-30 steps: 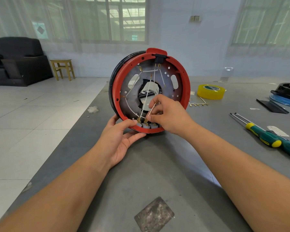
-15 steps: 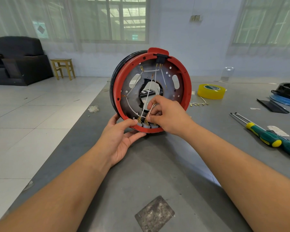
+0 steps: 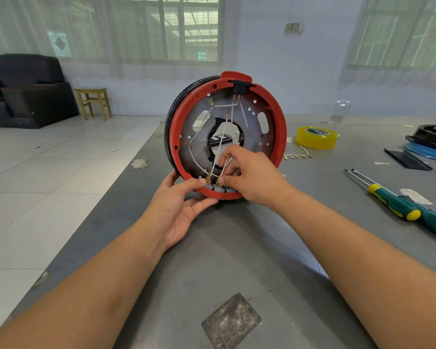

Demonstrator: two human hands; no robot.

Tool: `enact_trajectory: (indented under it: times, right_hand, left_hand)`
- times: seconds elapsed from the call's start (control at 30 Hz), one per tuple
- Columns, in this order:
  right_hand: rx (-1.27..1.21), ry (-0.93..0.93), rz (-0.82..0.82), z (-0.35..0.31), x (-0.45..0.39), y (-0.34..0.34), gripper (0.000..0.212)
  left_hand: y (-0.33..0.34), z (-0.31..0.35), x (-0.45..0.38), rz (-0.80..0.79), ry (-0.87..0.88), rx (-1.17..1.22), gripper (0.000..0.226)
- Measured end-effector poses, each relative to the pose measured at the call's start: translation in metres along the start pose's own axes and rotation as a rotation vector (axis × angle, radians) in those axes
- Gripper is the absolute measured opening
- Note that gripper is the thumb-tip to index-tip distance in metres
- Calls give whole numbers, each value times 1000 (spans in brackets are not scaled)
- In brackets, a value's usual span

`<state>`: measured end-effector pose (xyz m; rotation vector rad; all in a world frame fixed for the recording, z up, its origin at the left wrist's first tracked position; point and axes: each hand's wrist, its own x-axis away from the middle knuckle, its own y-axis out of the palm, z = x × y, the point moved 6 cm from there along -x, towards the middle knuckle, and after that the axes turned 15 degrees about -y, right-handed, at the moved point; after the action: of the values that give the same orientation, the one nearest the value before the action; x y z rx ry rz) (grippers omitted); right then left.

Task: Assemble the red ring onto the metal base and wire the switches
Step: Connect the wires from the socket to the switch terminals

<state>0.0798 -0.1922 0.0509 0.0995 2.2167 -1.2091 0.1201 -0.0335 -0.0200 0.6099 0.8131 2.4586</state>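
The red ring (image 3: 280,127) sits around the grey metal base (image 3: 254,142), and the assembly stands on edge on the grey table (image 3: 237,248). White wires (image 3: 220,142) with brass terminals cross the base from the black connector (image 3: 240,88) at the top down to the grey switches (image 3: 218,188) at the bottom. My left hand (image 3: 179,210) grips the lower rim, thumb near the switches. My right hand (image 3: 247,176) pinches a white wire just above the switches.
A yellow tape roll (image 3: 315,137) and loose brass terminals (image 3: 297,156) lie right of the assembly. Two green-handled screwdrivers (image 3: 400,205) lie at the right. A black and blue part (image 3: 431,144) sits far right. The table's left edge drops to a tiled floor.
My right hand's fingers have shifted slightly down the wire toward the switches. The assembly and my left hand stay put.
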Motion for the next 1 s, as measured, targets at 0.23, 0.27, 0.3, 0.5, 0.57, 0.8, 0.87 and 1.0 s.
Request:
enact_trajectory:
  times: [0.23, 0.27, 0.3, 0.5, 0.57, 0.8, 0.87, 1.0]
  right_hand:
    - [-11, 6, 14, 1, 1, 1, 33]
    - [-18, 5, 25, 1, 2, 1, 36]
    - [-17, 2, 35, 1, 2, 1, 40]
    - [225, -161, 186, -7, 14, -11, 48]
    - [432, -291, 242, -11, 27, -18, 39]
    - [771, -427, 50, 11, 65, -24, 50]
    - [812, -430, 66, 10, 65, -26, 49]
    - [842, -489, 94, 1, 59, -21, 38]
  left_hand:
    - [1, -1, 1, 7, -6, 9, 73]
    - [1, -1, 1, 8, -9, 13, 73]
    - [1, -1, 2, 9, -11, 17, 72]
    - [-1, 0, 1, 31, -7, 25, 69]
    - [-1, -1, 1, 40, -5, 26, 67]
    - [-2, 0, 5, 75, -12, -1, 36]
    - [-2, -2, 4, 89, -17, -3, 40]
    - [-2, -3, 6, 91, -39, -4, 37]
